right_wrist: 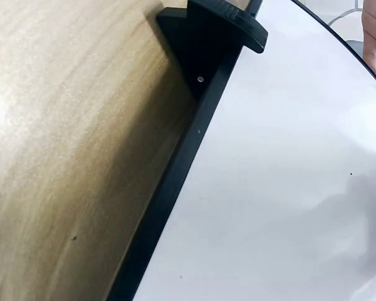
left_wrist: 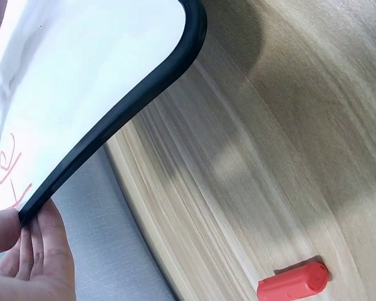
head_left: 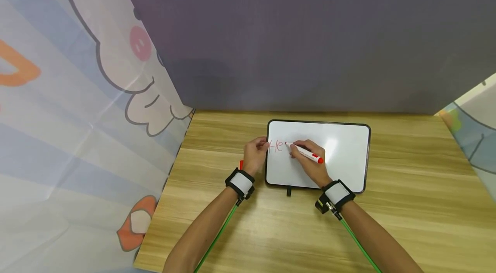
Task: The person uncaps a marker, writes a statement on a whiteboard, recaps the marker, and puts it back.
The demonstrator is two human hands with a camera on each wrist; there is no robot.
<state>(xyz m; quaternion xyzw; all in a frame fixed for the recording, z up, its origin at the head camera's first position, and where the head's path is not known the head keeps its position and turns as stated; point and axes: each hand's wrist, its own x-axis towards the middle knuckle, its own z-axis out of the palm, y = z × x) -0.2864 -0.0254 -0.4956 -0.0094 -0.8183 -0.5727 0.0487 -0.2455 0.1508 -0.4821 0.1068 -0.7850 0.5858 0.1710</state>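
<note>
A white dry-erase board (head_left: 345,156) with a black frame lies on the wooden table. Red strokes (head_left: 276,146) reading "He" are on its left part. My right hand (head_left: 314,167) holds a white marker (head_left: 308,153) with a red end, its tip at the board just right of the letters. With thumb above and fingers below, my left hand (head_left: 254,156) pinches the board's left edge, seen closely in the left wrist view. In the right wrist view the marker is out of sight, and the board's black edge (right_wrist: 169,182) runs through the middle.
A red marker cap (left_wrist: 293,282) lies on the table by my left wrist. One black stand piece (right_wrist: 219,37) sticks out from the board's near edge. Behind the table rises a grey panel (head_left: 290,49); a printed cloth (head_left: 77,144) hangs at left. Green cables (head_left: 217,238) trail from both wristbands.
</note>
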